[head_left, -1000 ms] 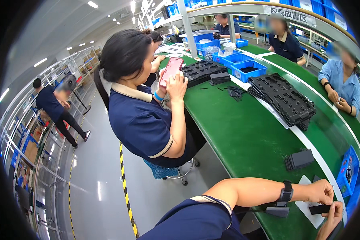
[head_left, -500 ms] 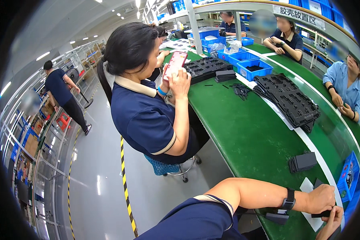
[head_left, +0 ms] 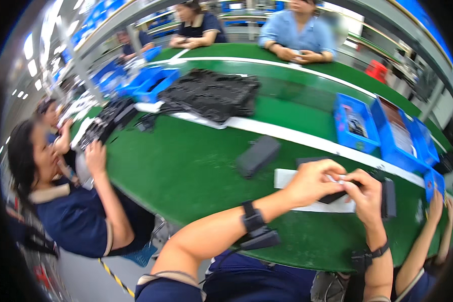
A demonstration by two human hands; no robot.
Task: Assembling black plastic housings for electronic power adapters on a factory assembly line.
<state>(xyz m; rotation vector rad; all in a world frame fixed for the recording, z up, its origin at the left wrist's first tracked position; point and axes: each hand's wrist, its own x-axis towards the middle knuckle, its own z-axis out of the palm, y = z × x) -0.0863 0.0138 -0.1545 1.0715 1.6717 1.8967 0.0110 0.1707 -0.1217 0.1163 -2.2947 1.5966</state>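
Note:
My left hand (head_left: pixel 313 184) and my right hand (head_left: pixel 366 195) meet over the near side of the green table. Fingertips of both are pinched together on a small white piece (head_left: pixel 340 179), too blurred to name exactly. Just under the fingers is a flat black piece (head_left: pixel 332 197), partly hidden by them; whether a finger also grips it I cannot tell. Below lies a white sheet (head_left: pixel 285 177). Another dark piece (head_left: pixel 307 161) shows behind my left hand. Beside my right hand stands a black block (head_left: pixel 388 199). Left of the sheet sits a stack of black pieces (head_left: pixel 258 156).
Black moulded trays (head_left: pixel 211 93) are piled across the table. Blue bins (head_left: pixel 356 126) stand at the right, more blue bins (head_left: pixel 148 83) at the far left. A co-worker (head_left: pixel 70 216) sits at left; another person's hands (head_left: pixel 438 206) work at right. People sit opposite.
My view has swung right and down, bringing both hands nearer the middle. The fingers now pinch a small white piece above the black one. The co-worker's phone no longer shows.

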